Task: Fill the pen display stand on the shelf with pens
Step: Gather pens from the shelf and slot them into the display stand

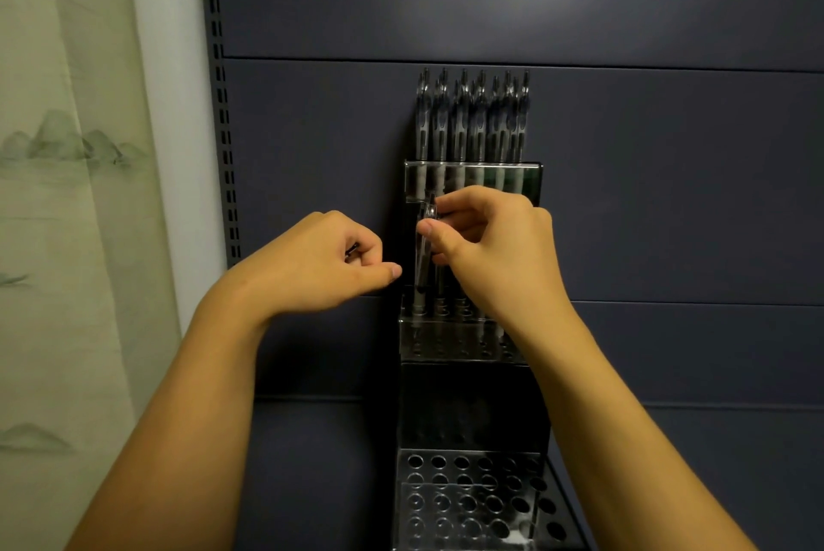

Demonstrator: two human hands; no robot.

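Clear acrylic stepped pen display stand (472,501) sits on the dark shelf against the dark grey slatted back panel (624,6).

Far top tier: full row of clear-barrelled click pens (472,118), upright, tips down in the holes.

Middle tier: a few pens standing at its left end; the rest is hidden behind the right hand. Can't count them.

Near bottom tier (468,468): rows of round holes, no pens in them.

Right hand (495,247): fingers curled, thumb and forefinger pinching the top of one clear pen (423,269), which stands roughly upright at the left end of the middle tier, tip down at the holes. Can't tell if it's seated.

Left hand (321,265): loosely fisted just left of the stand, thumb pointing right. A small dark tip (352,249) shows among the curled fingers, so it grips something, probably more pens; can't confirm.

Perforated metal shelf upright (220,104) runs down the panel's left edge; pale green curtain with a hill print (67,149) at far left.
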